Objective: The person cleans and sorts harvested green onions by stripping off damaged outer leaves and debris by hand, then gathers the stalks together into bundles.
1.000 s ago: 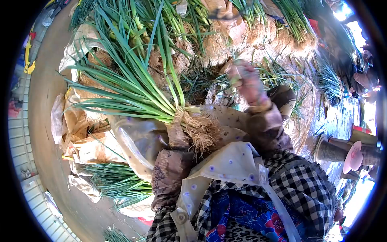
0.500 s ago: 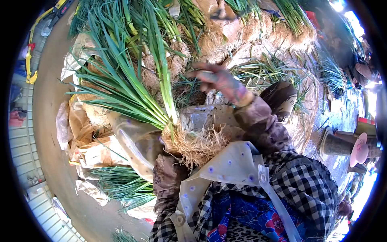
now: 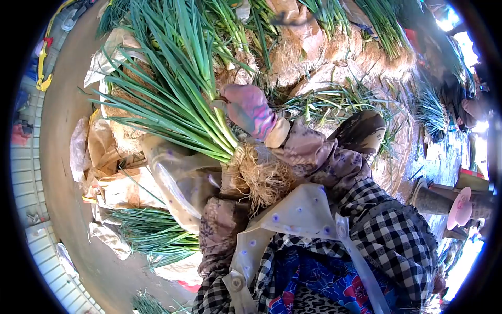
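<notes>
A bunch of green onions (image 3: 196, 112) lies slanted over my lap, its long leaves pointing up and left and its pale, shaggy roots (image 3: 264, 180) toward my body. My right hand (image 3: 250, 111), in a pink and purple patterned glove, is closed at the right side of the stalks, its fingertips partly hidden among them. My left sleeve (image 3: 225, 230) reaches up to the underside of the root end. The left hand itself is hidden behind the roots and stalks, so its fingers do not show.
More green onion bundles (image 3: 340, 36) with roots lie across the far side. Loose trimmed leaves (image 3: 334, 102) are scattered on the sheet beyond my right arm. Another bunch (image 3: 157, 233) lies at left. A pink disc-shaped object (image 3: 460, 208) stands at right. Concrete floor (image 3: 65, 131) runs along the left.
My right hand has come down and left from the air onto the stalks and closed there. The separate upright stalk has tilted in with the others, and the roots have shifted slightly right.
</notes>
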A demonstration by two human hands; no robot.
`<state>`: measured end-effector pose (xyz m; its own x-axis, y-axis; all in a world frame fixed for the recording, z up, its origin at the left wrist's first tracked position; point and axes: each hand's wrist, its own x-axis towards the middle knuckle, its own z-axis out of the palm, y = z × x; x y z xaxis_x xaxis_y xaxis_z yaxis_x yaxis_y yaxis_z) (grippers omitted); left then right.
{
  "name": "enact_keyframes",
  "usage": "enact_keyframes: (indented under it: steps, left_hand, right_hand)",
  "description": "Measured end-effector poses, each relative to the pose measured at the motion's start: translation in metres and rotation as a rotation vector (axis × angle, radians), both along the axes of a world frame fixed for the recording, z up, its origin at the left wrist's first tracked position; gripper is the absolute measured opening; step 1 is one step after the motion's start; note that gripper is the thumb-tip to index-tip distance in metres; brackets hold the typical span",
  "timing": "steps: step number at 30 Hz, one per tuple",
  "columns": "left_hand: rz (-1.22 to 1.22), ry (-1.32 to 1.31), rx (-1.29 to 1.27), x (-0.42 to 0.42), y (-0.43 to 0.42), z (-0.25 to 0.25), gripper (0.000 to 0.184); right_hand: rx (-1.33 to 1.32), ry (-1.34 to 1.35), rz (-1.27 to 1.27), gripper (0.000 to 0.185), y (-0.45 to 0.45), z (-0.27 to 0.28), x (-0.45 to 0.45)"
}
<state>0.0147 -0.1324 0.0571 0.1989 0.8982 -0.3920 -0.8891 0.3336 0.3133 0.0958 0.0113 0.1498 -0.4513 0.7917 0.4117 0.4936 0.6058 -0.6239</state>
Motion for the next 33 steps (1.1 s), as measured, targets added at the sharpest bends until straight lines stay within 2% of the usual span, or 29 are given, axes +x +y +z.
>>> enact_keyframes:
  steps: [1, 5, 6, 7, 9, 11, 12, 14, 15, 16, 17, 18, 19, 20, 21, 22, 23, 25, 26, 27, 28, 29, 30, 31, 32, 33]
  left_hand:
    - [0.036, 0.073, -0.008, 0.001, -0.002, 0.001, 0.038]
    - [0.052, -0.027, -0.01, 0.002, 0.005, 0.008, 0.037]
    - [0.05, -0.034, -0.003, 0.002, 0.007, 0.009, 0.037]
    - [0.047, -0.043, 0.006, 0.002, 0.01, 0.009, 0.037]
    - [0.043, -0.056, 0.016, 0.001, 0.013, 0.01, 0.036]
    - [0.043, -0.086, 0.014, 0.001, 0.014, 0.013, 0.035]
    - [0.05, -0.094, 0.007, 0.001, 0.015, 0.015, 0.035]
    - [0.083, -0.115, -0.022, 0.0, 0.016, 0.021, 0.034]
    - [0.103, -0.13, -0.037, 0.0, 0.016, 0.025, 0.034]
    - [0.099, -0.167, -0.03, 0.0, 0.017, 0.026, 0.034]
    - [0.091, -0.236, -0.002, 0.001, 0.015, 0.026, 0.033]
    - [-0.051, -0.419, 0.149, -0.004, 0.016, 0.012, 0.034]
    - [-0.016, -0.282, 0.062, -0.003, 0.019, 0.014, 0.034]
    - [0.024, -0.144, -0.024, 0.0, 0.023, 0.02, 0.033]
    - [0.06, -0.002, -0.115, 0.002, 0.023, 0.028, 0.033]
    - [0.08, -0.09, -0.137, 0.01, 0.018, 0.052, 0.032]
    - [0.045, -0.044, -0.085, 0.009, 0.016, 0.049, 0.03]
    - [-0.012, 0.052, -0.12, 0.009, 0.016, 0.029, 0.028]
    - [0.013, 0.125, -0.139, 0.013, 0.015, 0.043, 0.026]
    - [0.024, 0.136, -0.153, 0.017, 0.015, 0.06, 0.026]
    - [0.066, 0.189, -0.118, 0.017, 0.015, 0.051, 0.026]
    - [0.11, 0.24, -0.084, 0.016, 0.016, 0.038, 0.026]
    - [0.095, 0.411, -0.026, 0.01, 0.016, 0.028, 0.029]
    - [0.125, 0.457, 0.025, 0.006, 0.016, 0.013, 0.026]
    - [0.154, 0.501, 0.076, 0.002, 0.016, 0.001, 0.024]
    - [0.183, 0.544, 0.128, -0.001, 0.016, -0.012, 0.022]
  right_hand:
    - [0.044, -0.012, -0.009, 0.01, -0.005, 0.0, -0.002]
    - [-0.451, 0.153, 0.238, 0.016, -0.024, 0.016, 0.023]
    - [-0.682, 0.257, 0.269, 0.013, -0.037, 0.022, 0.037]
    - [-0.471, 0.293, 0.341, 0.013, -0.041, 0.013, 0.049]
    - [-0.562, 0.741, 0.395, 0.013, -0.044, 0.013, 0.088]
    - [-0.276, 0.943, 0.107, 0.017, -0.039, 0.026, 0.132]
    - [-0.419, 0.91, -0.237, 0.014, -0.044, 0.047, 0.16]
    - [-0.364, 0.791, -0.327, 0.015, -0.032, 0.068, 0.212]
    - [-0.3, 0.544, -0.635, 0.019, -0.026, 0.075, 0.231]
    - [-0.337, 0.383, -0.675, 0.024, -0.01, 0.064, 0.267]
    - [-0.219, -0.071, -0.913, 0.03, -0.002, 0.052, 0.291]
    - [0.097, -0.418, -0.971, 0.032, 0.005, 0.029, 0.318]
    - [0.418, -0.764, -0.992, 0.035, 0.01, 0.013, 0.334]
    - [0.386, -0.603, -0.955, 0.035, 0.007, 0.02, 0.317]
    - [0.045, -0.464, -1.007, 0.032, 0.004, 0.023, 0.297]
    - [-0.389, -0.054, -0.897, 0.028, 0.006, 0.016, 0.281]
    - [-0.191, -0.013, -0.508, 0.021, 0.002, -0.004, 0.258]
    - [-0.611, 0.297, -0.11, 0.032, -0.011, 0.002, 0.184]
    - [-0.846, 0.42, 0.032, 0.037, -0.018, 0.005, 0.146]
    - [-0.827, 0.472, 0.139, 0.04, -0.021, -0.011, 0.118]
    - [-0.813, 0.525, 0.249, 0.043, -0.024, -0.027, 0.09]
    - [-0.829, 0.299, 0.157, 0.042, -0.032, -0.011, 0.065]
    - [-0.784, 0.418, 0.147, 0.038, -0.032, -0.045, 0.054]
    - [-0.739, 0.536, 0.137, 0.035, -0.031, -0.078, 0.047]
    - [-0.723, 0.276, 0.101, 0.023, -0.028, -0.041, 0.043]
    - [-0.718, 0.269, -0.044, 0.016, -0.031, -0.025, 0.047]
